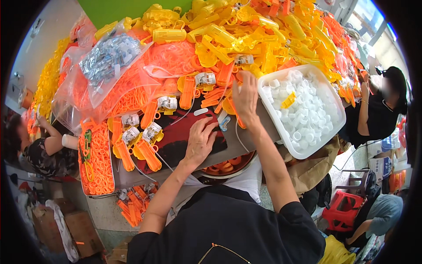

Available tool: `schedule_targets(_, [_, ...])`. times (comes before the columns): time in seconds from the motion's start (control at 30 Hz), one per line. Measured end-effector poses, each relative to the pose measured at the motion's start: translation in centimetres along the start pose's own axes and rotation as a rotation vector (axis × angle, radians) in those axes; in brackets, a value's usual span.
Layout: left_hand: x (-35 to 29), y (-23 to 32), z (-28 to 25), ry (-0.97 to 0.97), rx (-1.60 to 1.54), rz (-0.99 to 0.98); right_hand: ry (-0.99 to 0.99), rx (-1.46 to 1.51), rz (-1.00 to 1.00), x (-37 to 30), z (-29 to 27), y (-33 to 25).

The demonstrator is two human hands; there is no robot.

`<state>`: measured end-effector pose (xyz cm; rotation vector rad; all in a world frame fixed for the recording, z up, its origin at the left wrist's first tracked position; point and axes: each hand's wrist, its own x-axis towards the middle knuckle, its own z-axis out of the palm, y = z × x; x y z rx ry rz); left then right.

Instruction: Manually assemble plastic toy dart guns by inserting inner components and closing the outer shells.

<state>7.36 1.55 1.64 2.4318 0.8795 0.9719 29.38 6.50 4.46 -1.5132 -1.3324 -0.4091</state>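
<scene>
My left hand (pixel 202 138) is open, fingers spread low over the dark, red-marked work mat (pixel 176 136). Just beyond its fingertips lies a small white oval piece (pixel 201 111); a small blue-and-white piece (pixel 225 124) is beside its fingers. Farther up and right, my right hand (pixel 247 99) bends its fingers over an orange plastic part (pixel 238 115), hiding some of it. A thin wire trails down near that part. Close by stands an orange-handled assembly (pixel 187 92) with a clear-and-white mechanism (pixel 205 79); similar assemblies (pixel 149 152) sit to the left.
A white tub (pixel 281 141) of small white caps, with one yellow piece (pixel 288 100), stands right. Yellow shells (pixel 263 35) heap behind. A tray (pixel 108 185) of orange rings and green-handled snips (pixel 88 145) is left. Below the edge sits a round bowl (pixel 220 175). Other people work on both sides.
</scene>
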Motion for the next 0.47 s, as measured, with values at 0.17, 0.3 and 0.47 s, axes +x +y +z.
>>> schedule_targets(0.17, [1.3, 0.2, 0.8, 0.021, -0.014, 0.059, -0.069, -0.073, 0.223, 5.9, 0.5, 1.7])
schedule_targets(0.3, [1.5, -0.1, 0.6, 0.029, -0.021, 0.052, -0.190, -0.465, 0.187, 7.7, 1.7, 4.1])
schedule_targets(0.47, [2.6, -2.4, 0.0, 0.040, -0.062, -0.050, -0.310, -0.541, 0.205, 9.6, 2.9, 4.3])
